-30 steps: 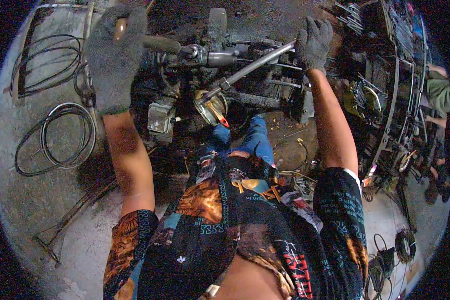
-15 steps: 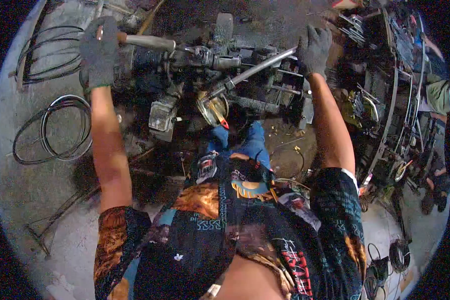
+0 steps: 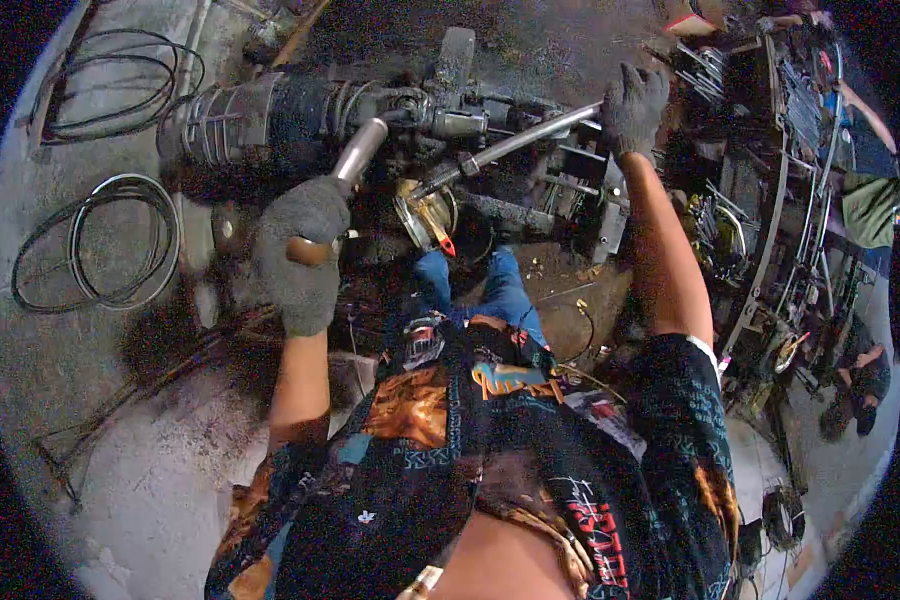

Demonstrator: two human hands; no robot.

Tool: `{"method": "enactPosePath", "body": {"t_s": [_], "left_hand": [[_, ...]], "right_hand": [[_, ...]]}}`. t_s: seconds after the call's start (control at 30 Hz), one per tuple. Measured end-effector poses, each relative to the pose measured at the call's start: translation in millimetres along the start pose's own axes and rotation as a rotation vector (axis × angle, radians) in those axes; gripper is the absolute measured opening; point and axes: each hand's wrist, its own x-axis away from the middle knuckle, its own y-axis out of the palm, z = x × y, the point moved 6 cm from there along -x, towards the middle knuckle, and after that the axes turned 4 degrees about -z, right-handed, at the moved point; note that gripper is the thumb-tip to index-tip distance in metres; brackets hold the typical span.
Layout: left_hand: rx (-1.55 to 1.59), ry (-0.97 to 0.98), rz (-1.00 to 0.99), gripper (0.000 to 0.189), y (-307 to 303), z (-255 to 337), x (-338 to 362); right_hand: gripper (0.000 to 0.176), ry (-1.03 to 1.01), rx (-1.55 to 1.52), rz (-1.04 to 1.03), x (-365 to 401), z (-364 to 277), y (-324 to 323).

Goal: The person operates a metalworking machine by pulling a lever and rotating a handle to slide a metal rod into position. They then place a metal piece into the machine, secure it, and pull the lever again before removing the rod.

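Note:
My left hand [image 3: 303, 240], in a grey glove, is closed round a metal lever handle [image 3: 361, 150] that slants up to the machine's joint. To its upper left lies the dark motor [image 3: 295, 115]. On the right, my gloved right hand [image 3: 636, 112] is wrapped at the end of a long metal bar [image 3: 535, 133], which slopes down left to the machine. Below the bar's lower end is a round container [image 3: 416, 216] with a red-tipped brush [image 3: 446, 244] in it.
Coiled cables [image 3: 125, 240] lie on the floor at the left. At the right stands a metal rack [image 3: 770, 240] with rods and tools. A co-worker's hand [image 3: 870, 357] and a green cloth [image 3: 870, 212] show at the far right.
My left hand has swung down and to the right, turning the lever handle with it, so the motor now shows. My right hand has hardly moved on the bar.

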Motion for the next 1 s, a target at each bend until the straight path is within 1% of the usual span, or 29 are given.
{"method": "enactPosePath", "body": {"t_s": [0.03, 0.1, 0.13, 0.2, 0.23, 0.27, 0.3, 0.33, 0.4, 0.47, 0.57, 0.63, 0.73, 0.87, 0.97, 1.0], "left_hand": [[0.001, -0.005, -0.001, 0.035, -3, -2, 0], [0.109, -0.008, -0.044, 0.036, -7, -8, 4], [0.107, -0.010, -0.045, 0.036, 10, -10, -1], [-0.414, 0.029, 0.329, 0.034, 40, -13, -9], [-0.417, 0.024, 0.328, 0.034, 63, -16, -18], [-0.604, 0.032, 0.195, 0.032, 93, -18, -32], [-0.789, 0.056, 0.060, 0.030, 110, -20, -44], [-0.794, 0.038, 0.064, 0.030, 110, -16, -41], [-0.893, 0.130, 0.037, 0.022, 115, -13, -49], [-0.884, 0.109, 0.030, 0.022, 112, -13, -48], [-0.844, 0.083, 0.040, 0.021, 109, -16, -46], [-0.809, 0.062, 0.051, 0.021, 106, -18, -44], [-0.757, 0.034, 0.066, 0.020, 103, -20, -40], [-0.690, 0.009, 0.092, 0.020, 100, -22, -37], [-0.637, -0.011, 0.123, 0.019, 97, -23, -37], [-0.615, -0.018, 0.133, 0.019, 97, -23, -36]], "right_hand": [[0.038, 0.004, 0.001, -0.003, 1, 0, 1], [0.038, -0.022, 0.057, 0.088, 9, -4, -4], [0.039, 0.067, -0.103, 0.015, 5, 0, -4], [0.039, 0.048, -0.066, 0.045, 3, -10, -10], [0.040, 0.026, -0.027, 0.069, 4, -13, -13], [0.040, 0.032, -0.027, 0.071, 5, -9, -9], [0.040, 0.005, -0.004, 0.131, -1, -8, -7], [0.041, -0.013, 0.015, 0.158, 9, -10, -5], [0.041, -0.026, -0.026, 0.136, 0, -3, -3], [0.041, -0.013, -0.073, 0.079, 15, -6, -6], [0.041, -0.002, -0.055, 0.095, 7, -9, -9], [0.041, -0.012, -0.102, 0.139, 10, -6, -7], [0.041, -0.063, -0.084, 0.127, 9, -7, -7], [0.042, -0.041, -0.068, 0.142, 8, -8, -8], [0.043, -0.080, -0.115, 0.154, 8, -8, -9], [0.042, -0.060, -0.090, 0.130, 8, -9, -10]]}}
